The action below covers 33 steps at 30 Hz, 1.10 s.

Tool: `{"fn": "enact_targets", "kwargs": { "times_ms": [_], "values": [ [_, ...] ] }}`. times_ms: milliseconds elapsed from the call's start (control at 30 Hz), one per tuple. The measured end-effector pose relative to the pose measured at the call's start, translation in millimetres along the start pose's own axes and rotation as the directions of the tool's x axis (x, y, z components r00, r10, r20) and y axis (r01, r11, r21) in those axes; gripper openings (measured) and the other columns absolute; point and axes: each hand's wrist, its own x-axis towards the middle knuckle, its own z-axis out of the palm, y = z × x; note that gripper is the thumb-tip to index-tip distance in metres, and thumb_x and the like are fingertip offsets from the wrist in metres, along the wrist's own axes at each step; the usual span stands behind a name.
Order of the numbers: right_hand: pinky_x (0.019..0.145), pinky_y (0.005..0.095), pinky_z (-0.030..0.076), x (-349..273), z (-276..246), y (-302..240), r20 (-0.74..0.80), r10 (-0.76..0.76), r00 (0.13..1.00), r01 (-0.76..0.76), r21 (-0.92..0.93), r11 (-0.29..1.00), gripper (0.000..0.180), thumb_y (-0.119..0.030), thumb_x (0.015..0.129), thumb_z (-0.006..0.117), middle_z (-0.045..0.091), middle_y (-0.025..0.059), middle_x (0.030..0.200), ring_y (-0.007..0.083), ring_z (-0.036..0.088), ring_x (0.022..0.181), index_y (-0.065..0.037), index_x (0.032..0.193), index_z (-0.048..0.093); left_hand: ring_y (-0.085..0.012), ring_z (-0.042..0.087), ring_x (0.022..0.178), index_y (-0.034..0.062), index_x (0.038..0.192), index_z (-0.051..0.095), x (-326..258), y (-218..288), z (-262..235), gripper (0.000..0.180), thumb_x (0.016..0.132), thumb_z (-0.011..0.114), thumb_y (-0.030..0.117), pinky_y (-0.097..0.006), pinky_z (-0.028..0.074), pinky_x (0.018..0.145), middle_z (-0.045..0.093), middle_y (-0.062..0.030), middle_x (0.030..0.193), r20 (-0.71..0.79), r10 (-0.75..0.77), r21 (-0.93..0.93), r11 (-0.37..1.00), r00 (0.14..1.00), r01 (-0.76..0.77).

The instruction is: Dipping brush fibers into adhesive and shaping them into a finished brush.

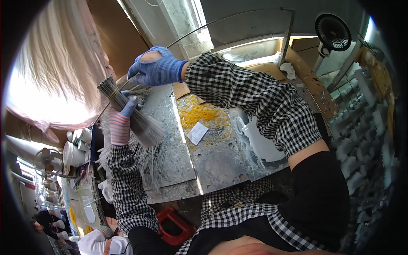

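Note:
My left hand [121,123], in a pink-and-grey striped glove with blue fingertips, is closed around a bundle of thin grey wire-like strands [142,125]. A yellow band [113,93] circles the bundle near its upper end. Beside that end, my right hand [155,67] is closed, in a blue knit glove with a hole over its back; what its fingers pinch is hidden. A thin dark rod [199,28] passes at the right hand. Beneath the bundle, more loose grey strands [151,165] lie spread on the metal-topped table [170,114].
Yellow rubber bands [199,112] and a white paper slip [197,133] lie mid-table, with a whitish patch [263,140] to their right. Long pale strands [59,63] hang at left. A black fan [332,32] stands far right; a red metal clamp-like frame [175,227] is below the table's edge.

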Motion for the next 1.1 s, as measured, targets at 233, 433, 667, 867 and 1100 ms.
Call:
{"fn": "enact_targets", "kwargs": {
  "times_ms": [233, 433, 667, 867, 1100],
  "values": [
    [0.096, 0.0453, 0.049, -2.9, -7.6, 50.6, -0.184, 0.424, 0.887, -0.446, -0.095, 0.89, 0.082, -0.054, 0.091, 0.06, 0.074, 0.0187, 0.107, 0.0323, 0.072, 0.104, -0.009, 0.155, 0.033, -0.0209, 0.064, 0.114, 0.0009, 0.133, 0.053, 130.5, -41.3, 145.1, 0.052, 0.091, 0.078, 0.018, -0.034, 0.051, 0.103, 0.065, -0.012, 0.131, 0.17, 0.204, -0.05, 0.979, 0.964, -0.198],
    [0.094, 0.0537, 0.043, -34.7, -36.1, 192.8, -0.427, 0.386, 0.818, -0.533, -0.309, 0.788, 0.063, -0.049, 0.092, 0.058, 0.075, 0.0125, 0.108, 0.0307, 0.073, 0.096, -0.014, 0.143, 0.043, -0.0237, 0.059, 0.125, 0.0006, 0.149, 0.042, 169.7, -47.5, 242.9, 0.081, 0.085, 0.086, 0.024, -0.036, 0.05, 0.107, 0.062, -0.02, 0.135, 0.284, 0.173, 0.066, 0.978, 0.943, -0.199],
    [0.098, 0.0564, 0.049, -140.4, -142.0, 342.6, -0.505, 0.622, 0.599, -0.753, -0.09, 0.652, 0.058, -0.044, 0.091, 0.067, 0.063, 0.0227, 0.13, 0.0467, 0.062, 0.118, -0.02, 0.138, 0.043, -0.0304, 0.062, 0.12, 0.0042, 0.138, 0.056, -22.0, -61.8, 195.0, 0.059, 0.087, 0.08, 0.023, -0.041, 0.05, 0.105, 0.065, -0.018, 0.129, 0.516, 0.226, 0.208, 0.903, 0.826, -0.376],
    [0.111, 0.0514, 0.043, -170.2, -183.1, 373.5, -0.569, 0.628, 0.531, -0.843, -0.281, 0.458, 0.085, -0.055, 0.091, 0.065, 0.054, 0.0251, 0.145, 0.0453, 0.055, 0.13, -0.022, 0.16, 0.026, -0.0379, 0.063, 0.115, 0.0074, 0.131, 0.06, -154.1, -79.2, 125.3, 0.05, 0.087, 0.078, 0.023, -0.044, 0.051, 0.101, 0.065, -0.0189, 0.124, 0.474, 0.002, 0.348, 0.918, 0.88, -0.19],
    [0.086, 0.0462, 0.053, -163.5, -86.5, 237.4, -0.603, -0.06, 0.796, -0.27, -0.441, 0.856, 0.044, -0.048, 0.098, 0.058, 0.075, 0.0113, 0.106, 0.0301, 0.072, 0.096, -0.011, 0.121, 0.065, -0.0395, 0.063, 0.108, 0.0056, 0.125, 0.063, -227.3, -111.9, 78.1, 0.043, 0.087, 0.075, 0.019, -0.044, 0.051, 0.094, 0.065, -0.0199, 0.117, 0.235, -0.097, 0.445, 0.895, 0.967, -0.018]
  ]
}}
